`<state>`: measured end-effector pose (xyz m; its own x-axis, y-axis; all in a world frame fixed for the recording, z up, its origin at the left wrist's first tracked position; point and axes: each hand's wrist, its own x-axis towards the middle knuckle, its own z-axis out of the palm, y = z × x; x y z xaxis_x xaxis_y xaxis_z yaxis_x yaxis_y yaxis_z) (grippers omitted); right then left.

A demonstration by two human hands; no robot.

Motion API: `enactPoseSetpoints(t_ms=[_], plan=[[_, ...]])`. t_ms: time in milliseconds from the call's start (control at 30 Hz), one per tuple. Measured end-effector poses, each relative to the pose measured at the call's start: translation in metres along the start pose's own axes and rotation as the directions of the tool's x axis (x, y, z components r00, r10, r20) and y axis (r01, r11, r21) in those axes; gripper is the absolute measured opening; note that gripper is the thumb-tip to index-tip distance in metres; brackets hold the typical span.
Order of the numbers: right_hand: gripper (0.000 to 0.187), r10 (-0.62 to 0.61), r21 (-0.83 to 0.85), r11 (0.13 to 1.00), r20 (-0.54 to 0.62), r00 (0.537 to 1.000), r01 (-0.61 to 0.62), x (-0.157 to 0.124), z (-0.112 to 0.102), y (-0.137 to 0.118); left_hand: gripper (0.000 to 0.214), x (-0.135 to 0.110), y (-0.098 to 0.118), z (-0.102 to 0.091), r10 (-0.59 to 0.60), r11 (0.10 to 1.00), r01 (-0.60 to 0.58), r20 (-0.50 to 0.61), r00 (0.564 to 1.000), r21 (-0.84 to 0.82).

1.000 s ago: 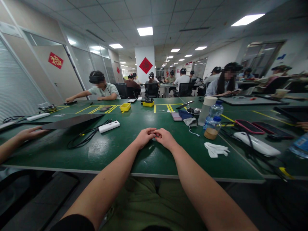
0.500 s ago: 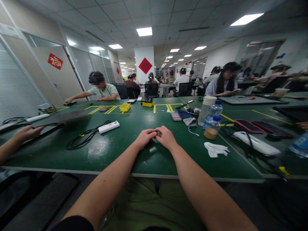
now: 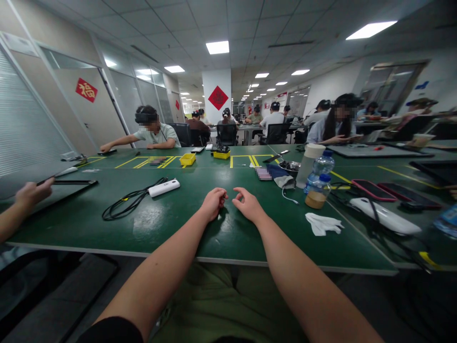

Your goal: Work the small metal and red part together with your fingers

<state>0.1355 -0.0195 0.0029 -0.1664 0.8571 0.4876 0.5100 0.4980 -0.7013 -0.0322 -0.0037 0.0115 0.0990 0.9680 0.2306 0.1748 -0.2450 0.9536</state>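
Just above the green table (image 3: 143, 238), my left hand (image 3: 214, 204) is closed, fingers curled with the tips pressed together. Whatever it may hold is too small and hidden to name. A tiny pale spot shows at its lower edge. My right hand (image 3: 247, 205) is a short gap to the right, thumb and forefinger apart, with nothing visible between them. A white power bank (image 3: 164, 187) with a coiled black cable (image 3: 124, 206) lies left of my hands. To their right lies a crumpled white tissue (image 3: 324, 224).
Right of my hands stand a pale tumbler (image 3: 310, 164) and a plastic bottle of brown liquid (image 3: 317, 193). Farther right are phones (image 3: 374, 189) and another white device (image 3: 383, 215). A yellow tray (image 3: 187, 159) sits ahead. Another person's hand (image 3: 34, 194) holds a dark panel at left.
My hands were touching at the fingertips and have come apart. The left fingers have curled in, while the right thumb and forefinger have opened. The neighbour's hand at left has shifted.
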Motion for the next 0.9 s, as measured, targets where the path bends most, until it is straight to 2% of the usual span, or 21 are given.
enactPoseSetpoints(t_ms=[133, 300, 367, 433, 533, 667, 767, 900], plan=[[0.043, 0.017, 0.009, 1.000, -0.035, 0.999, -0.017, 0.001, 0.000, 0.002, 0.012, -0.003, -0.001, 0.011, 0.099, 0.944, -0.103, 0.029, 0.995, 0.312], [0.039, 0.051, 0.014, 0.999, -0.001, 0.999, -0.051, 0.001, 0.001, 0.003, 0.009, -0.010, -0.005, 0.024, 0.134, 0.754, -0.162, 0.093, 0.987, 0.636], [0.039, 0.058, 0.011, 0.998, 0.001, 0.998, -0.058, 0.002, 0.001, 0.004, 0.014, -0.008, -0.008, 0.022, 0.125, 0.676, -0.154, 0.094, 0.988, 0.720], [0.040, 0.063, 0.008, 0.998, -0.017, 0.998, -0.063, 0.002, 0.001, 0.005, 0.016, -0.002, -0.012, 0.013, 0.104, 0.608, -0.123, 0.075, 0.992, 0.784], [0.041, 0.082, 0.027, 0.996, -0.016, 0.997, -0.081, 0.002, 0.000, 0.006, 0.020, 0.010, -0.019, -0.017, 0.073, 0.533, -0.037, -0.002, 0.997, 0.845], [0.041, 0.105, 0.060, 0.993, 0.008, 0.994, -0.106, 0.003, -0.002, 0.006, 0.023, 0.017, -0.026, -0.076, 0.048, 0.483, 0.048, -0.082, 0.995, 0.874], [0.041, 0.111, 0.069, 0.991, 0.016, 0.994, -0.112, 0.003, -0.003, 0.005, 0.023, 0.011, -0.028, -0.125, 0.035, 0.485, 0.067, -0.096, 0.995, 0.872], [0.040, 0.127, 0.091, 0.988, 0.012, 0.992, -0.128, 0.005, -0.003, 0.006, 0.022, -0.008, -0.026, -0.193, 0.010, 0.546, 0.094, -0.119, 0.993, 0.833]])
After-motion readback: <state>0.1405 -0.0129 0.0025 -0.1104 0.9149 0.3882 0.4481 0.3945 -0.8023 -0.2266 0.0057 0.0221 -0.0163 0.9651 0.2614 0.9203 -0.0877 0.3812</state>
